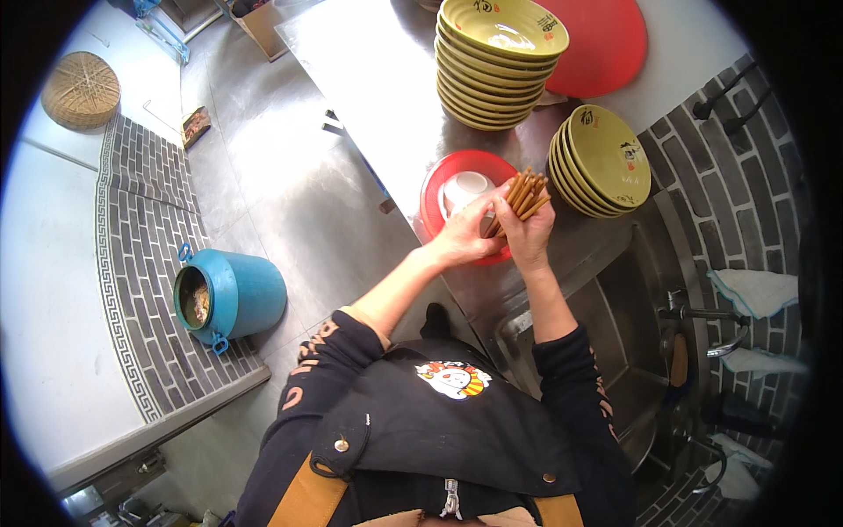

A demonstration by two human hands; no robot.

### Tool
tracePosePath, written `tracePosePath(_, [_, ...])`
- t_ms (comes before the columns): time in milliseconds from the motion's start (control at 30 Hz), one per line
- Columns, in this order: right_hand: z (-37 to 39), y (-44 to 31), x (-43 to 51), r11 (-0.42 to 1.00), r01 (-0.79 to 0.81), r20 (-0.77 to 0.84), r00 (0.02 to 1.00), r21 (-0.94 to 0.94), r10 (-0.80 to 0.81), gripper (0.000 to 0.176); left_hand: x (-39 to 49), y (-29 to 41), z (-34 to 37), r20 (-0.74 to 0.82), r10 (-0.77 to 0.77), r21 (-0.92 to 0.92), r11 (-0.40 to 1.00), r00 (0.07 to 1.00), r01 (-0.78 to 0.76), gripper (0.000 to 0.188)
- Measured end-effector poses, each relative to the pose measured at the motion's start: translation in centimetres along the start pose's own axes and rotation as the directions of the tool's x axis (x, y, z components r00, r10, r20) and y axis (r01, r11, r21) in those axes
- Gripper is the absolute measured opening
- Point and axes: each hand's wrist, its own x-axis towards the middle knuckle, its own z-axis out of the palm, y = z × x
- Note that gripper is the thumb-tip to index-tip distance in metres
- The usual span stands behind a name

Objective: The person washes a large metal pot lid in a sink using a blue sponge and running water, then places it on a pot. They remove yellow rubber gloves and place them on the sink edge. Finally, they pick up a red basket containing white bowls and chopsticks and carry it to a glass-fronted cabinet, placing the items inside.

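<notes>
A bundle of brown chopsticks is gripped between my two hands, its ends pointing up and to the right. My left hand wraps the lower left side of the bundle. On the other side, my right hand closes around it with the thumb across the front. Both hands are above a round red plastic basket on the steel counter. In that basket lies a white bowl, partly hidden behind my left hand. The basket's near right side is covered by my hands.
A tall stack of yellow-green bowls stands beyond the basket, and a shorter stack sits to the right. Behind them is a red round lid or tray. Steel sinks with a faucet lie at right. A blue drum is on the left.
</notes>
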Motion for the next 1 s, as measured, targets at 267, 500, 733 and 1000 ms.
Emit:
tracePosePath(267, [0.3, 3.4, -3.1, 0.982, -0.100, -0.100, 0.988, 0.158, 0.117, 0.030, -2.4, -2.7, 2.0, -0.139, 0.067, 0.286, 0.958, 0.988, -0.025, 0.070])
tracePosePath(500, [-0.2, 1.8, -2.8, 0.930, -0.196, -0.170, 0.951, 0.312, 0.258, 0.010, -5.4, -4.5, -3.2, -0.398, -0.639, -0.532, 0.746, 0.658, 0.402, 0.063])
tracePosePath(733, [-5.1, -3.0, 0.6, 0.876, -0.054, -0.252, 0.948, 0.479, 0.197, 0.015, -4.8, -6.1, -2.1, -0.075, -0.805, -0.672, 0.477, 0.589, 0.566, 0.044])
tracePosePath(1000, [-8.5, -6.7, 0.2, 0.755, -0.291, 0.039, 0.942, 0.588, 0.333, 0.013, -11.2, -3.5, -2.6, -0.117, -0.766, -0.817, 0.436, 0.632, 0.377, 0.050])
